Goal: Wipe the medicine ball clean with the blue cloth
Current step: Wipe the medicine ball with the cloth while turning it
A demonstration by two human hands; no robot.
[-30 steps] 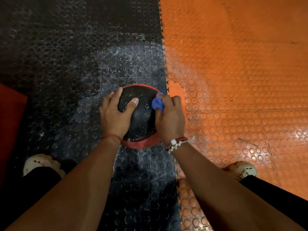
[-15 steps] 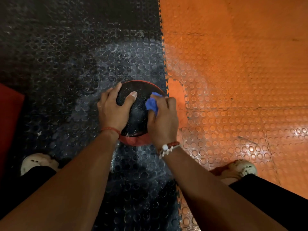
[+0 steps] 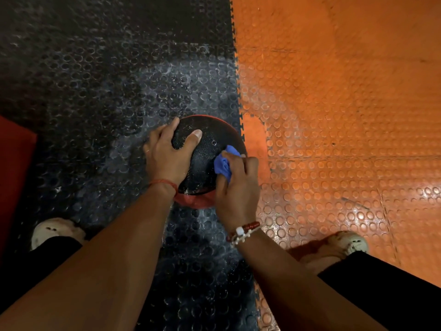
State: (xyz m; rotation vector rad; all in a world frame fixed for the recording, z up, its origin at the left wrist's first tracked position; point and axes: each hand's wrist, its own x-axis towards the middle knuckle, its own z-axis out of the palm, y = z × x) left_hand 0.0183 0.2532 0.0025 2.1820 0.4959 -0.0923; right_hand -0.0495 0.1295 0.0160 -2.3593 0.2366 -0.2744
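**Item 1 – location.** The medicine ball (image 3: 208, 149) (black, red band) sits on the black studded mat (image 3: 95, 96), just beside the toothed seam with the orange mat (image 3: 334, 120). It is ahead of and between my operator's two shoes.

**Item 2 – holds, w/ reasons.**
- L hand (image 3: 167, 161): draped over the ball's left flank, with the thumb splayed across the top and the fingers curved round the far side. My read: this is a brace so the ball can't roll or spin while it is rubbed.
- R hand (image 3: 238, 187): fingers together and clamped on the blue cloth (image 3: 224, 163), which is bunched into a wad and pressed to the ball's upper right. My read: wadding it gives firmer pressure on the pebbled skin.
- Stance: wide, prob. to let both arms reach down the middle.

**Item 3 – not verifiable.**
- The L fingertips are hidden behind the ball's curve.
- Most of the cloth is inside the fist, so its size is unknown.
- The ball's underside and right flank are covered.
- There are glints on the ball, but I can't tell wet from shine.
- The pale haze on the mat around the ball may be dust or residue; unclear.
- The red block (image 3: 14, 177) at the left edge is cut off, so no ID.
- How much of the ball is clean can't be judged in this light.
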